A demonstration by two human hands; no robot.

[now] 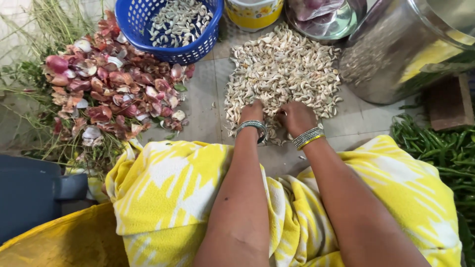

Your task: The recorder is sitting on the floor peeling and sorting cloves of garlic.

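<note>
A heap of pale garlic cloves (284, 74) is spread on the tiled floor (203, 106), its long axis running away from the person, from the hands at the near edge up toward the steel plate (324, 24) at the far end. The left hand (251, 112) is laid on the near edge of the heap with its fingers curled down into the cloves; whether anything is pinched in them cannot be told. The right hand (295, 116) is held just beside it, knuckles up and fingers bent into a loose fist over the cloves (what it grips, if anything, is hidden). Bangles are worn on both wrists. To the left of the heap a pile of reddish onion skins (111, 84) is seen, and beyond it a blue basket (198, 47) holding peeled cloves. A large steel pot (391, 59) is placed to the right, with green chillies (440, 148) near it.
</note>
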